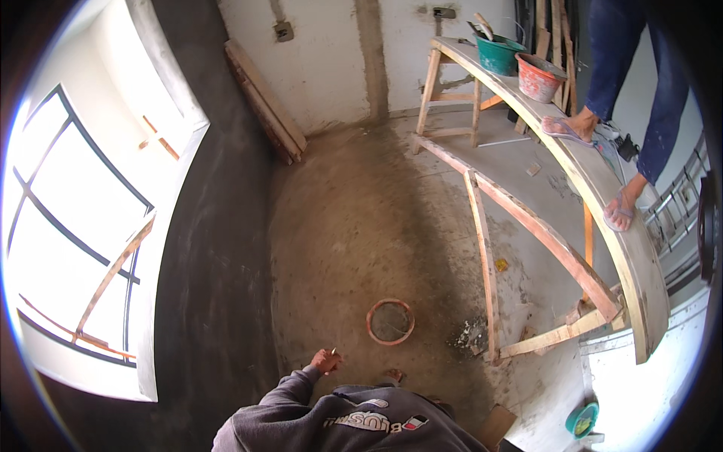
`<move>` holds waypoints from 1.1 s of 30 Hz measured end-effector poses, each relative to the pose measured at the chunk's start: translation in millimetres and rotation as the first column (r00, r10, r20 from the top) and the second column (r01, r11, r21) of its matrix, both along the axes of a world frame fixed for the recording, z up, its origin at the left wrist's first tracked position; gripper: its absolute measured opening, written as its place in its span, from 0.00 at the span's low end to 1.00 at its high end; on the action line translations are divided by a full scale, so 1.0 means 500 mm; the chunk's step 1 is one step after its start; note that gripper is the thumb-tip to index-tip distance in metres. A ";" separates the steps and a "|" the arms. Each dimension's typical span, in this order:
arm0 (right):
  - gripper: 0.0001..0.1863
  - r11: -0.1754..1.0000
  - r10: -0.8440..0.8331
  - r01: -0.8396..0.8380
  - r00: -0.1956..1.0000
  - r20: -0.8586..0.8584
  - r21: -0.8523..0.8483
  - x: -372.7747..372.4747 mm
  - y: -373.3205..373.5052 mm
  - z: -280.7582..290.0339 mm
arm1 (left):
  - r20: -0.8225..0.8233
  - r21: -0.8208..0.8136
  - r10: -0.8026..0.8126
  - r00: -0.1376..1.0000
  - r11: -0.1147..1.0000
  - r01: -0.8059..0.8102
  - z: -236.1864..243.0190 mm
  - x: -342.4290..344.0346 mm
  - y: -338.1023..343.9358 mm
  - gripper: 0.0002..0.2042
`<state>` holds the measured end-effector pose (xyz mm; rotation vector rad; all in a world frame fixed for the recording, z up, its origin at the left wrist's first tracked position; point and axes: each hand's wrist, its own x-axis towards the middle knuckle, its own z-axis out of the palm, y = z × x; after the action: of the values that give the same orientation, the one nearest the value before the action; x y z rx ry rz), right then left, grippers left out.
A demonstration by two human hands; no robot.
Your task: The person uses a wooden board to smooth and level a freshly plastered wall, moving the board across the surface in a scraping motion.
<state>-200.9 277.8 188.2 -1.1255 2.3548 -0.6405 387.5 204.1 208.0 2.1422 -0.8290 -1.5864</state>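
Note:
My left hand (326,361) hangs low near the front of my body, at the end of a dark grey sleeve (290,392). Its fingers are curled closed, and a small pale tip sticks out by them; what it is cannot be made out. Ahead and a little to the right, apart from this hand, a round bucket with an orange rim (370,325) stands on the floor, with something grey inside. Below the bucket, part of a foot (395,374) shows at the edge of my sweatshirt. No part of my right hand appears.
Another person's sandalled feet (620,211) stand on a long plank (576,162) over wooden trestles. A green bucket (498,57) with tools and an orange bucket (539,78) share it. Boards (263,102) lean in the far-left corner beside the dark wall (215,248). Rubble (473,335) lies by the trestle.

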 end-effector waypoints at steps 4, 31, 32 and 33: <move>0.20 0.997 0.080 -0.080 0.997 0.006 0.013 0.017 -0.042 -0.010 | 0.125 -0.067 -0.180 0.976 0.980 0.190 -0.145 0.064 0.058 0.13; 0.19 0.999 0.010 -0.008 0.999 -0.043 0.042 0.007 0.057 0.020 | 0.029 0.070 0.054 0.998 0.996 -0.056 -0.056 0.048 0.017 0.10; 0.19 0.999 -0.009 0.011 0.999 -0.049 0.038 0.005 0.076 0.021 | 0.003 0.069 0.096 0.995 0.993 -0.096 -0.031 0.037 0.008 0.10; 0.19 0.999 -0.029 0.030 0.998 -0.053 0.030 0.004 0.091 0.021 | -0.023 0.070 0.138 0.990 0.988 -0.136 -0.020 0.029 -0.004 0.09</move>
<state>-198.7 323.1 198.9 -1.1088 2.4215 -0.5899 402.1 202.1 198.0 2.1685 -0.6133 -1.5913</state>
